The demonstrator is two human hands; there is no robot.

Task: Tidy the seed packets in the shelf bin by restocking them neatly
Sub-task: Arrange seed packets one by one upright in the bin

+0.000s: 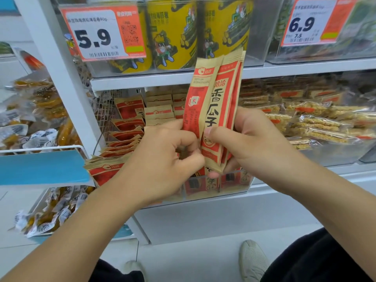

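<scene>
Both hands hold a small bunch of tall, narrow seed packets of tan kraft paper printed with red panels and black characters (215, 110), upright in front of the shelf; the left hand (168, 157) pinches the bunch's lower left edge between curled fingers and thumb, and the right hand (250, 143) wraps the lower right side, thumb pressed across the front face; so each grip is clamped on the packets, not apart. Just below and behind the two grips sits the clear plastic shelf bin (247, 185), where more of the same red-and-tan packets (126, 137) lie fanned and slanted to the left, with others standing in rows further back.

The packets look light, flat and crisp, the paper matte and slightly creased, with sealed, stiffer ends; the loose seeds inside probably shift, so the middle will bend while the edges stay firm. Holding low by the long edges, as now, seems right for squaring the bunch; squeezing the faces hard could crumple the paper or crush the contents. The matte surface should not slip much, yet single packets may slide against each other.

Above the grips stand glossy yellow cylindrical snack tubs (173, 35) behind an orange price label (101, 33).
</scene>
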